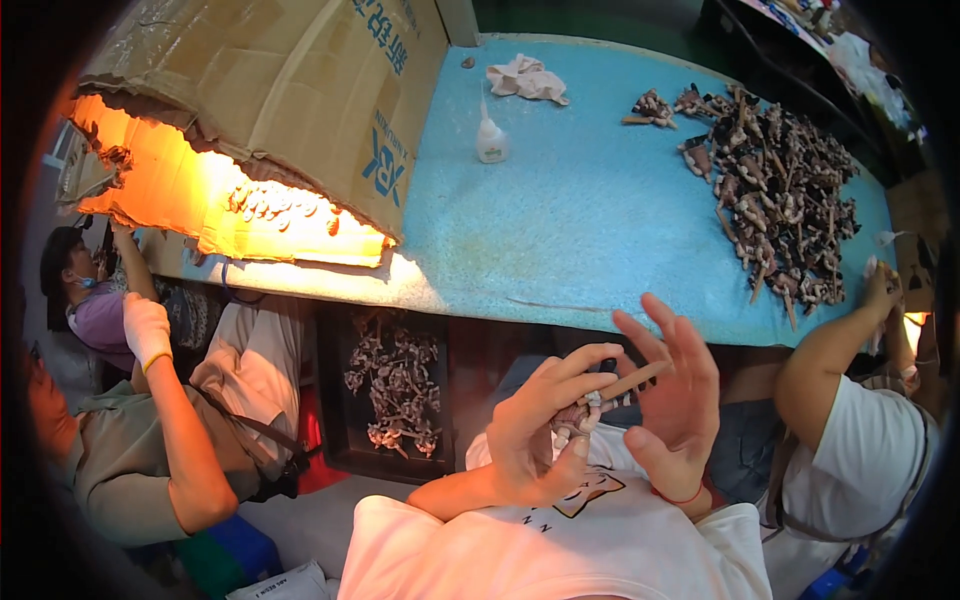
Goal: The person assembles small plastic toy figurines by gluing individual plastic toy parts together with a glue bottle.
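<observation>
- Currently, a small pale figure part [578,415] with a tan stick through it is held close before the chest, below the near edge of the blue desk [560,230].
- The left hand [535,435] is curled around the part, its grip clamped on it with thumb below and fingers over the top; the part sits mostly hidden inside that fist.
- The right hand [675,390] is pressed against the tan stick [632,383] from the 3 o'clock side, fingers fanned apart and palm turned inward; whether the stick is actually pinched cannot be told.
- Judgement: the step is best done with the left hand kept as a firm, steady holder while only the right hand's fingers work the stick, so that the thin stick is not bent or snapped.
- The piece is better turned toward the light than squeezed harder; small limbs look fragile.
- A heap of dark and pale figure parts [780,200] is spread on the desk at 1 o'clock, well apart from the hands.
- A small white squeeze bottle [491,140] stands at 12 o'clock, with a crumpled white cloth [527,78] beyond it.
- A dark tray of similar parts [395,385] lies under the desk at 9 o'clock.
- A lit cardboard hood [270,110] is seen at 10 o'clock; a co-worker's gloved hand [146,327] is raised near it.
- Another person's arm [830,350] reaches to the desk edge at 3 o'clock.
</observation>
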The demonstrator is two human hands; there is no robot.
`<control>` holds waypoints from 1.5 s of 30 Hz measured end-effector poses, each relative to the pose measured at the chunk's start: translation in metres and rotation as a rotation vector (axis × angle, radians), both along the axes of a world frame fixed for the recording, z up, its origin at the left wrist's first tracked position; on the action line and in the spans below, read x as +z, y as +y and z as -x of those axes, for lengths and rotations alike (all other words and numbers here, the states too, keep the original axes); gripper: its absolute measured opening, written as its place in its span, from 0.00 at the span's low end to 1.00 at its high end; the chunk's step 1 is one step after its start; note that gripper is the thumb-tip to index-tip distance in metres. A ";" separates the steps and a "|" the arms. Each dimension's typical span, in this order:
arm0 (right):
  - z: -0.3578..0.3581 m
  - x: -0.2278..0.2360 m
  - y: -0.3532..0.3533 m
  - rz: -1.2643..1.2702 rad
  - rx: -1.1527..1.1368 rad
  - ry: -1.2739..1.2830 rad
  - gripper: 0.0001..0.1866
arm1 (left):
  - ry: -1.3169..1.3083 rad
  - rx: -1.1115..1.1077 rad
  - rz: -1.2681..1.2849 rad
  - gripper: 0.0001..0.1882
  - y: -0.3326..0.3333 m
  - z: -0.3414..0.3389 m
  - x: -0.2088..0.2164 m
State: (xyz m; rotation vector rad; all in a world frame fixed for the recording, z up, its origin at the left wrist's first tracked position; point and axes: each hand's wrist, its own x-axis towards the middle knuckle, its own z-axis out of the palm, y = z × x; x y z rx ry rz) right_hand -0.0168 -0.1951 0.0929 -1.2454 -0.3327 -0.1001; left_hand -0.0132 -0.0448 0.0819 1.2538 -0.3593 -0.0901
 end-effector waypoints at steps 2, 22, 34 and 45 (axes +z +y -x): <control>0.002 0.003 0.001 -0.024 0.102 0.039 0.39 | -0.339 0.121 -0.205 0.26 -0.001 -0.003 -0.002; -0.018 -0.001 -0.014 0.288 0.117 -0.117 0.27 | 0.057 -0.127 0.051 0.24 -0.003 -0.020 0.004; 0.014 0.007 -0.010 0.608 -0.034 -0.452 0.47 | 0.536 -0.473 0.369 0.23 0.006 0.000 0.013; 0.036 -0.007 0.001 0.486 -0.232 -0.509 0.26 | 0.719 -0.657 0.597 0.26 0.004 0.026 -0.008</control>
